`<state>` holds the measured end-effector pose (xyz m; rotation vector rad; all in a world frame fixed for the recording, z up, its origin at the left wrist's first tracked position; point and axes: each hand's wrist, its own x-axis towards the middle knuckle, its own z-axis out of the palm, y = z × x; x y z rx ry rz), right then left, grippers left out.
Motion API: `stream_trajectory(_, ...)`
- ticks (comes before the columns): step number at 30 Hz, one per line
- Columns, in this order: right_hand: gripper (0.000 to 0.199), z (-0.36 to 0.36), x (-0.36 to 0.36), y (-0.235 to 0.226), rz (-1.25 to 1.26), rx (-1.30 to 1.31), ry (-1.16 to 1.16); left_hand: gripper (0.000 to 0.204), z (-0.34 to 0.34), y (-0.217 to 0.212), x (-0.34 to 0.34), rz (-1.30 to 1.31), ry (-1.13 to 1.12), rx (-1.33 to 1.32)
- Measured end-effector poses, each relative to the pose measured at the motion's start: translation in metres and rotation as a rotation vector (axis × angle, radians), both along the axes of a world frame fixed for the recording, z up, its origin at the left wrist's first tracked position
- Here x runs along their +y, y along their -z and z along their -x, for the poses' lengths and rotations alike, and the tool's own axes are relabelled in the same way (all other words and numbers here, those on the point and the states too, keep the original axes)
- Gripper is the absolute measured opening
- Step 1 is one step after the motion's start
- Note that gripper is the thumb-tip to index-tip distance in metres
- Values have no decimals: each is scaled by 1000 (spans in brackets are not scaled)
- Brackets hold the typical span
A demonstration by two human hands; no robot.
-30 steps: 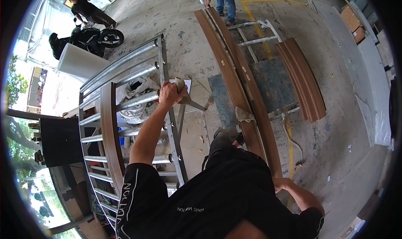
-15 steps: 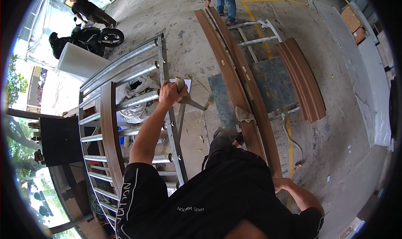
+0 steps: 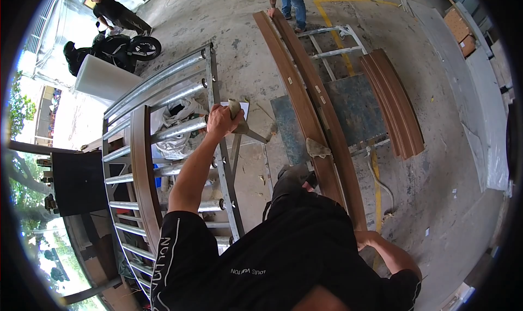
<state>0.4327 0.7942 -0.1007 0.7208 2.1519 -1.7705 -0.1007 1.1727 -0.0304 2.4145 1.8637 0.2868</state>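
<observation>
My left hand (image 3: 220,121) is closed round a crumpled tan rag (image 3: 235,110), above the edge of a metal roller stand (image 3: 227,177). At the near end of two long brown boards (image 3: 305,109), my right hand (image 3: 369,238) grips the right-hand board's edge; its fingertips are partly hidden. The boards lie side by side with a narrow gap between them. A second tan rag (image 3: 317,148) lies on the left board. At the far end, a co-worker's hand (image 3: 271,12) touches the boards.
Shorter brown profiled pieces (image 3: 392,104) lie to the right on a support. A dark green panel (image 3: 357,106) sits beneath the boards. One brown board (image 3: 143,169) rests on the rollers. Farther left are a white foam roll (image 3: 103,79), a motorbike (image 3: 117,50) and another person (image 3: 117,14).
The co-worker's hand has come down onto the boards' far end, and the grey rod beside it has left that spot. Both my hands have stayed in place.
</observation>
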Motion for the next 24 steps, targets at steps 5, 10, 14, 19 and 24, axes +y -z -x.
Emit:
stream_trajectory(5,54,-1,0,4,121,-125,-88,36,-1,-2,-1,-24,23,-52)
stream_trajectory(10,58,2,2,2,115,-168,-118,37,-2,-5,-2,4,2,-40)
stream_trajectory(14,60,5,6,-6,25,45,2,38,-2,-4,-2,14,17,-26)
stream_trajectory(19,51,5,8,-14,27,4,-44,43,0,-2,-1,-10,9,-22)
stream_trajectory(24,41,3,7,-8,-54,52,-9,48,-1,-3,-3,-19,9,-26)
